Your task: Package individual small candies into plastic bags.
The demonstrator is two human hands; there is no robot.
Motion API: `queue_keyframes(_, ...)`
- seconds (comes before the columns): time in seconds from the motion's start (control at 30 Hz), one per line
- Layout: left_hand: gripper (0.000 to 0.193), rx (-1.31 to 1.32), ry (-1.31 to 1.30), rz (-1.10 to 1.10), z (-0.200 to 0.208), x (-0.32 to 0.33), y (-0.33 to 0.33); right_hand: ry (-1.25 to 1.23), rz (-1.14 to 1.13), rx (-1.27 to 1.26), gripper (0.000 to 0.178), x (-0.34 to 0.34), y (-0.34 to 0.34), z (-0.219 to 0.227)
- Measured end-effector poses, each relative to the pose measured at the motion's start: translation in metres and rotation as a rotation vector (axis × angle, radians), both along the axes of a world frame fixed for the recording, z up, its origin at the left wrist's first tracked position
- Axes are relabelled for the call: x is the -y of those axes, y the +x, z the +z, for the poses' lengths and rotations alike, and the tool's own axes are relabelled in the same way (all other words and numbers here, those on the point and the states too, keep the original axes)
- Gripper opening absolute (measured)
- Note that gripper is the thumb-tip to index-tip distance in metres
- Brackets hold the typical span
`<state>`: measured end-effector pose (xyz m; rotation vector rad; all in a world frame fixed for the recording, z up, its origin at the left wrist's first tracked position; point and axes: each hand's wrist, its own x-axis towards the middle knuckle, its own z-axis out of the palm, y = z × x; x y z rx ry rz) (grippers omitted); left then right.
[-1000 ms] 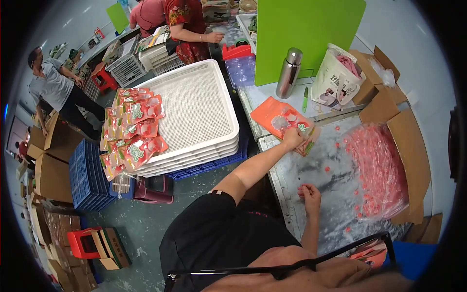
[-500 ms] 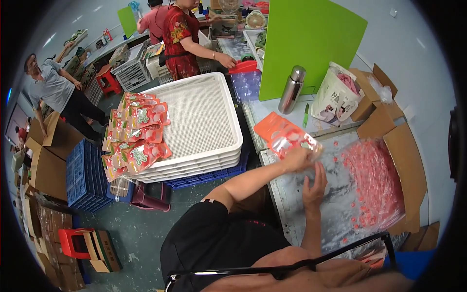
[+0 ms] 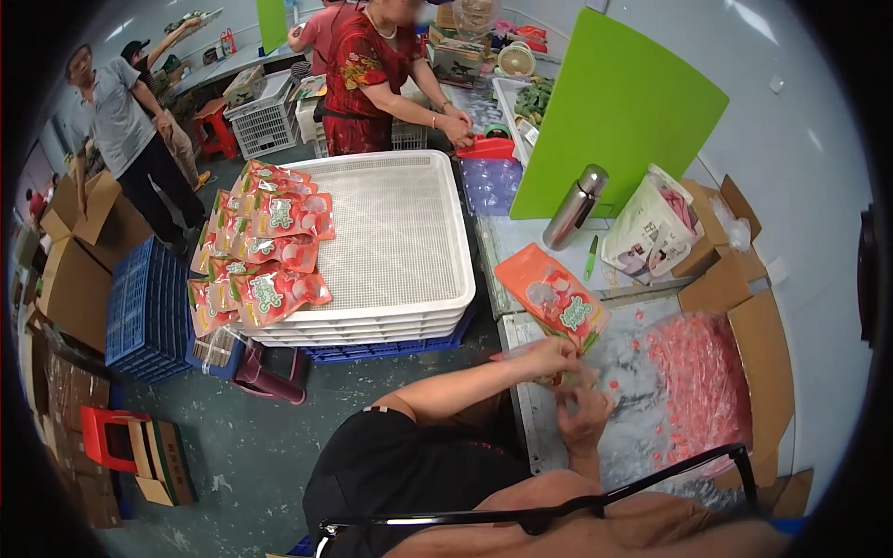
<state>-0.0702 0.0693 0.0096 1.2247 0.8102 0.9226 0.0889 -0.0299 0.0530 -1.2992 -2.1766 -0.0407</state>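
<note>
My left hand (image 3: 551,357) is closed in a pinch over the near edge of the grey worktop (image 3: 526,409). Under it, mostly hidden by the hand and wrist, is an orange snack pouch (image 3: 507,354), blurred. Close below, my right hand (image 3: 583,416) has bent fingers smeared by motion near that pouch; what it holds, if anything, does not show. Just beyond my left hand, another orange printed pouch (image 3: 556,296) lies face up on the worktop. To the right, small pink wrapped pieces (image 3: 702,381) spill from a plastic-lined cardboard box (image 3: 765,358).
Filled pouches (image 3: 279,219) lie on the left of a stack of white mesh trays (image 3: 400,232). A steel flask (image 3: 575,206), green knife (image 3: 592,257) and white bag (image 3: 651,228) stand before a green board (image 3: 619,121). A co-worker in red (image 3: 363,84) is across the trays.
Both hands have come nearer to me and slightly left. The shiny pouch that was at my left hand is out of clear sight, and a printed pouch shows beyond. The view has shifted slightly.
</note>
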Motion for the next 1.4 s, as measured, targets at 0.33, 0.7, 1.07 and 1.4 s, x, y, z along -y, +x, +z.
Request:
queue_keyframes(0.33, 0.019, -0.576, 0.686, -0.035, 0.028, 0.047, 0.009, -0.861, 0.312, 0.134, 0.048, 0.001, -0.028, -0.007)
queue_keyframes(0.7, 0.091, -0.028, -0.025, -1.197, 0.032, 0.038, -0.013, -1.013, 0.300, -0.225, 0.031, 0.023, 0.011, 0.033)
queue_keyframes(1.07, 0.079, -0.019, -0.378, -0.637, 0.029, 0.055, -0.013, -0.732, 0.133, -0.818, 0.037, -0.010, 0.087, -0.016)
queue_keyframes(1.4, 0.078, 0.087, -0.472, -0.231, 0.023, 0.064, -0.041, 0.004, -0.984, 0.131, 0.060, -0.192, 0.168, -0.114)
